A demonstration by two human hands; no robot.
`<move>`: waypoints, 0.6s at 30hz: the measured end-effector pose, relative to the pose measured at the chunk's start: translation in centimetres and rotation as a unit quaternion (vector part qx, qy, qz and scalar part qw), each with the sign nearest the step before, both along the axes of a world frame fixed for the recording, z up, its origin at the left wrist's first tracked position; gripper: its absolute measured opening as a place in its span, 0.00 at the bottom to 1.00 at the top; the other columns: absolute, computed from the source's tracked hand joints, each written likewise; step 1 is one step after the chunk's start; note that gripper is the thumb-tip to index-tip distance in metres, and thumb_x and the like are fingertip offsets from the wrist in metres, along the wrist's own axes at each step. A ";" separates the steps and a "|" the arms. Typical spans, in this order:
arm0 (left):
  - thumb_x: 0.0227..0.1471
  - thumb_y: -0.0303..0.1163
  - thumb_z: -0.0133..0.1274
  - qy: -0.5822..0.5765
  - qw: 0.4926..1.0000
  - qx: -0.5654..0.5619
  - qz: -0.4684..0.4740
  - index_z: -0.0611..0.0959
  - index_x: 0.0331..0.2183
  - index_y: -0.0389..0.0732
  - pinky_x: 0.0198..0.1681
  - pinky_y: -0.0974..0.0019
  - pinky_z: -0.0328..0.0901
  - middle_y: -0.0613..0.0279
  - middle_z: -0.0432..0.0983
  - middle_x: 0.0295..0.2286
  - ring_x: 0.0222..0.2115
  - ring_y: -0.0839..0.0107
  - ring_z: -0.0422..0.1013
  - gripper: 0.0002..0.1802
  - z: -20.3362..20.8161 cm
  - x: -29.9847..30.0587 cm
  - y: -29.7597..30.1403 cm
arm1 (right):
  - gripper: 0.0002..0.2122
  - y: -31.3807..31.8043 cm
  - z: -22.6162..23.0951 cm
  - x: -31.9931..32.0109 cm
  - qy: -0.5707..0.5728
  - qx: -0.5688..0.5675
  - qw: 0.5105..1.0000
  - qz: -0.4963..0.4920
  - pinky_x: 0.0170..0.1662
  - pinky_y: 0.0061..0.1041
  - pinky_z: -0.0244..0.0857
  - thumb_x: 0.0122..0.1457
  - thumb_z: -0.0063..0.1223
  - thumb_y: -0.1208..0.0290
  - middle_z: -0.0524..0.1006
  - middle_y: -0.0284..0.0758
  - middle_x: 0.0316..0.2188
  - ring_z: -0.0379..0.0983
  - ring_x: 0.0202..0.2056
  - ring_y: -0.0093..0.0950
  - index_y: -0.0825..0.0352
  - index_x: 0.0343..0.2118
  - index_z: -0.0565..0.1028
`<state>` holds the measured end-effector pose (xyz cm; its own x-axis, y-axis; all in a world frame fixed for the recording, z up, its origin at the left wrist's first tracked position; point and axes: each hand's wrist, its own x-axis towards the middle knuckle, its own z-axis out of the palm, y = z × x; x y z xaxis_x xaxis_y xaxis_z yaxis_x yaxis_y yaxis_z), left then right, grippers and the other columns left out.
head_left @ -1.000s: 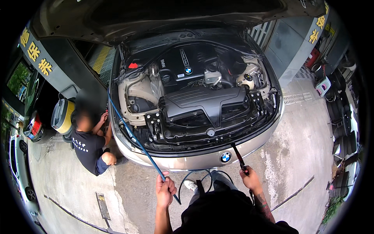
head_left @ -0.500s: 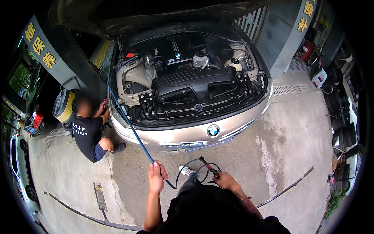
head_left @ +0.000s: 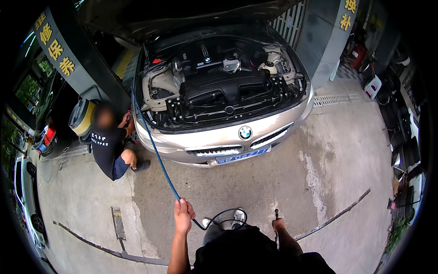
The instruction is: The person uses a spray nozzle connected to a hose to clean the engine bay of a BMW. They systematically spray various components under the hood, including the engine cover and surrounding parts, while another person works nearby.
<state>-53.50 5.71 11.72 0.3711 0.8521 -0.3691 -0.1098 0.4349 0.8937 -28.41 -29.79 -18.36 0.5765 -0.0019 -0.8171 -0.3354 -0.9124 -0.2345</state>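
A blue hose [head_left: 159, 155] runs from the car's left front side down to my left hand [head_left: 183, 216], whose fingers are wrapped round it. Below that hand the hose loops over the ground around my shoes [head_left: 238, 217]. Out to the right, my right hand [head_left: 278, 227] is closed on a slim hose gun [head_left: 276, 213], its dark nozzle end showing above the fist. Its lower part is mostly hidden. Ahead of me stands a beige car [head_left: 200, 139] with its bonnet raised and the black engine cover [head_left: 228, 93] exposed.
A person [head_left: 106, 148] in a dark shirt squats at the car's left front. Behind them are a yellow-and-grey drum [head_left: 82, 116] and a pillar [head_left: 84, 73]. A stool [head_left: 372, 86] and stacked tyres [head_left: 390, 118] line the right side. A floor drain grate [head_left: 336, 99] lies beside the car.
My right hand has swung right and down with the hose gun, away from the hose loop. My left hand keeps its hold on the hose. The view has shifted; both shoes now show.
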 end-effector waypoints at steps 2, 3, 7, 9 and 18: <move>0.67 0.42 0.39 -0.006 1.000 -0.008 -0.005 0.67 0.35 0.47 0.17 0.73 0.49 0.72 0.57 0.18 0.15 0.81 0.51 0.11 0.3 -1.7 -0.1 | 0.12 -4.5 -2.5 -1.1 0.051 -0.055 0.993 -0.095 0.20 0.37 0.70 0.53 0.46 0.73 0.79 0.48 0.32 0.78 0.22 0.37 0.71 0.41 0.72; 0.67 0.42 0.39 -0.022 1.000 -0.017 -0.015 0.68 0.35 0.47 0.17 0.73 0.49 0.72 0.57 0.18 0.15 0.81 0.51 0.11 0.3 -2.4 -0.2 | 0.12 -9.2 -6.7 -1.3 0.021 -0.057 0.989 -0.136 0.20 0.37 0.70 0.54 0.46 0.73 0.78 0.47 0.30 0.77 0.21 0.37 0.69 0.41 0.70; 0.67 0.42 0.39 -0.028 0.999 -0.009 -0.027 0.68 0.36 0.47 0.17 0.74 0.48 0.73 0.56 0.18 0.15 0.81 0.50 0.10 1.0 -5.9 -0.5 | 0.12 -14.8 -9.6 -4.5 -0.062 -0.041 0.967 -0.242 0.19 0.37 0.69 0.55 0.44 0.73 0.77 0.47 0.25 0.76 0.19 0.39 0.65 0.43 0.66; 0.67 0.41 0.39 -0.030 0.999 0.000 -0.033 0.68 0.36 0.48 0.17 0.74 0.48 0.73 0.56 0.18 0.15 0.81 0.50 0.10 1.4 -7.4 0.1 | 0.12 -14.5 -8.7 -6.9 -0.069 -0.021 0.960 -0.270 0.19 0.37 0.68 0.55 0.44 0.73 0.76 0.46 0.24 0.75 0.19 0.40 0.64 0.43 0.66; 0.66 0.38 0.41 -0.054 0.996 -0.001 -0.076 0.68 0.37 0.49 0.16 0.74 0.47 0.74 0.56 0.18 0.15 0.83 0.51 0.05 2.0 -7.9 0.4 | 0.08 -1.2 -5.7 -11.3 -0.013 0.165 0.986 -0.017 0.19 0.32 0.62 0.54 0.49 0.70 0.73 0.36 0.16 0.70 0.16 0.29 0.70 0.25 0.73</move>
<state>-61.44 6.06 13.76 0.5324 0.7828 -0.3222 -0.1378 0.4557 0.8794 -39.72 -31.03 -24.03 0.6007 0.2422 -0.7619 -0.3540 -0.7739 -0.5251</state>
